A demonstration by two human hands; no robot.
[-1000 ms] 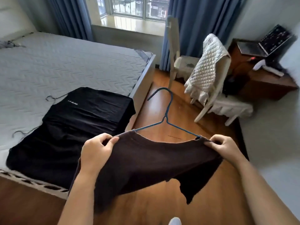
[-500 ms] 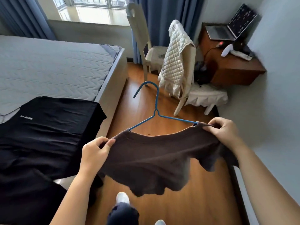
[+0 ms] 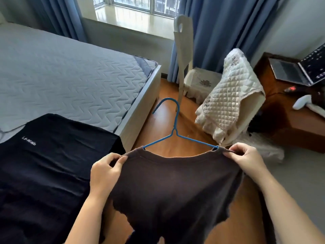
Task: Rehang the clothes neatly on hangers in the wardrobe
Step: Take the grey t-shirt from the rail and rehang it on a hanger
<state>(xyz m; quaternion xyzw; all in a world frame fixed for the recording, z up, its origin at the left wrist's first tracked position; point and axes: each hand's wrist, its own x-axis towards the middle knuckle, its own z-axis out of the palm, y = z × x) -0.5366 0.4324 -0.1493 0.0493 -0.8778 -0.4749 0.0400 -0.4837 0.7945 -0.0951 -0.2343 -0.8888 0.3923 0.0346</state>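
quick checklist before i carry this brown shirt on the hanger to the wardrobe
1. Blue hanger inside the brown shirt's neckline: ok, both arms run under the collar.
2. Left hand grips its shoulder: ok.
3. Right hand grips the other shoulder: ok.
4. Hook free to hang: ok, nothing on it.
5. Shirt sits evenly: not ok, hem is bunched and ragged.
6. Wardrobe rail clear: cannot tell, out of view.

bare floor (image 3: 158, 124) between bed (image 3: 140, 110) and chair (image 3: 228, 103).
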